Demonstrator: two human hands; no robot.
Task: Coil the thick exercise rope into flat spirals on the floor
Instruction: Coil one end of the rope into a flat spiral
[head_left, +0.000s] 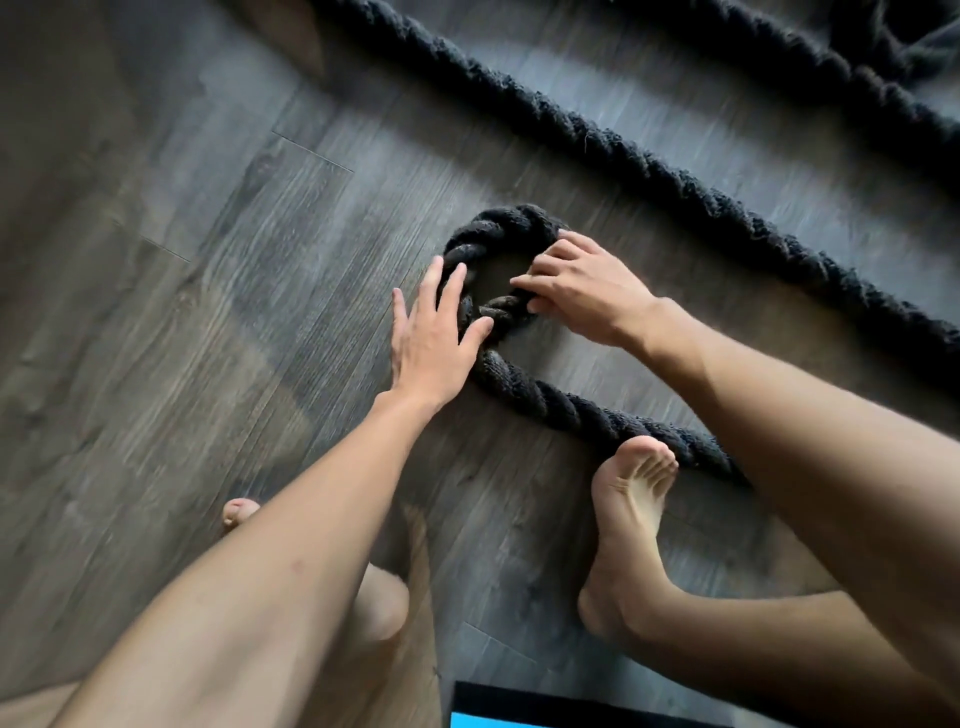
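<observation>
A thick black twisted rope (540, 395) lies on the dark wood floor (218, 270), its end bent into one small tight loop at the middle of the view. My left hand (434, 338) lies flat with straight fingers against the loop's left outer side. My right hand (582, 291) has its fingers curled over the loop's right side and pinches the rope end that tucks into the centre. From the loop the rope runs down to the right and passes under my right forearm.
Another long stretch of the same rope (675, 171) crosses the floor diagonally from top centre to the right edge, with more rope bunched at the top right corner. My bare right foot (628, 514) rests beside the rope. A blue mat with a black edge (545, 712) shows at the bottom.
</observation>
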